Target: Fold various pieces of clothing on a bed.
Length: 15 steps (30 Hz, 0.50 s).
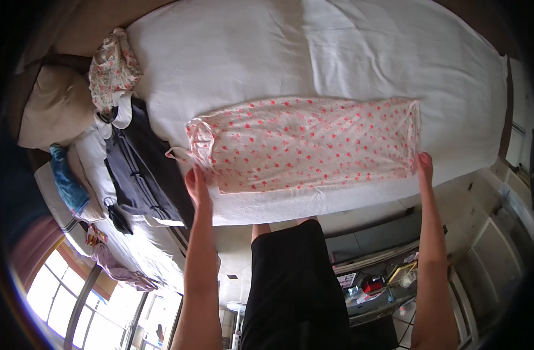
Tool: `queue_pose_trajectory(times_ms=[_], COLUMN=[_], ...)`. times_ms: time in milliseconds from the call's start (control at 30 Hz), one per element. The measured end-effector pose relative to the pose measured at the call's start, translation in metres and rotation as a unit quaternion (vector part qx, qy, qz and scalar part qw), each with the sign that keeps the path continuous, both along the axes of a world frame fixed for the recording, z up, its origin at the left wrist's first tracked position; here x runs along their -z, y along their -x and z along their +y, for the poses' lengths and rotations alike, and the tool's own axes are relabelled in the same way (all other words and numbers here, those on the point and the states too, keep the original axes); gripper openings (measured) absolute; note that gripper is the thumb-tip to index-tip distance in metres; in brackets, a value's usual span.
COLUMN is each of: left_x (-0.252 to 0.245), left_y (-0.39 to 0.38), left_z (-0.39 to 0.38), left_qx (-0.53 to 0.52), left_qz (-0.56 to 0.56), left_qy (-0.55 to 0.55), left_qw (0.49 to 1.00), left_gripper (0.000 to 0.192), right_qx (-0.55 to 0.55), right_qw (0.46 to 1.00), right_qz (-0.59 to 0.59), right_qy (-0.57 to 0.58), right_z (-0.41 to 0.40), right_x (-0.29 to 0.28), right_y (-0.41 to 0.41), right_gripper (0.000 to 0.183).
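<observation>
A pale dress with small red flowers [310, 144] lies spread lengthwise across the white bed sheet [232, 52]. Its strap end points left and its hem right. My left hand [198, 183] pinches the near edge at the strap end, below a loose looped strap. At the right, my right hand [424, 165] grips the near corner of the hem. The upper side of the dress is folded or wrinkled at the strap end. To the left of my left hand lies a dark sleeveless garment with a white collar [146, 162], flat on the bed.
A crumpled floral garment [114, 65] lies at the upper left beside a beige pillow [57, 105]. Further left are a blue cloth [69, 179] and a black eye mask or pouch [118, 218]. A shelf with assorted small items [372, 284] stands behind me at the lower right.
</observation>
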State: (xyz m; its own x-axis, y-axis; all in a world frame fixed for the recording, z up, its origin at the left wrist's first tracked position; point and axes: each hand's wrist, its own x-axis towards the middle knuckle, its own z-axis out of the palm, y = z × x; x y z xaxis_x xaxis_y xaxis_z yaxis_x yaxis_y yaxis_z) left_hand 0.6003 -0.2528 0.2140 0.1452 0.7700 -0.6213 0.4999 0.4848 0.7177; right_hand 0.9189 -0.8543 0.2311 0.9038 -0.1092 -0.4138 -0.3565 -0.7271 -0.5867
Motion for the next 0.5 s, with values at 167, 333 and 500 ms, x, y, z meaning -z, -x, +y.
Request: queue_pose_trajectory(times_ms=[167, 333, 500], left_x=[-0.007, -0.07, -0.098], left_y=[-0.051, -0.111, -0.157], left_z=[0.009, -0.068, -0.183], left_qx=[-0.015, 0.15, 0.457], left_qz=[-0.215, -0.191, -0.112], left_qy=[0.128, -0.11, -0.123], left_qw=[0.968, 0.964, 0.874], left_gripper=[0.034, 0.038, 0.042], right_qx=[0.058, 0.058, 0.096], right_qw=[0.991, 0.98, 0.975], right_qz=[0.102, 0.132, 0.098], right_qy=[-0.057, -0.136, -0.176], right_z=[0.028, 0.065, 0.09], right_x=[0.012, -0.001, -0.014], right_y=[-0.018, -0.011, -0.004], right_gripper=[0.04, 0.044, 0.043])
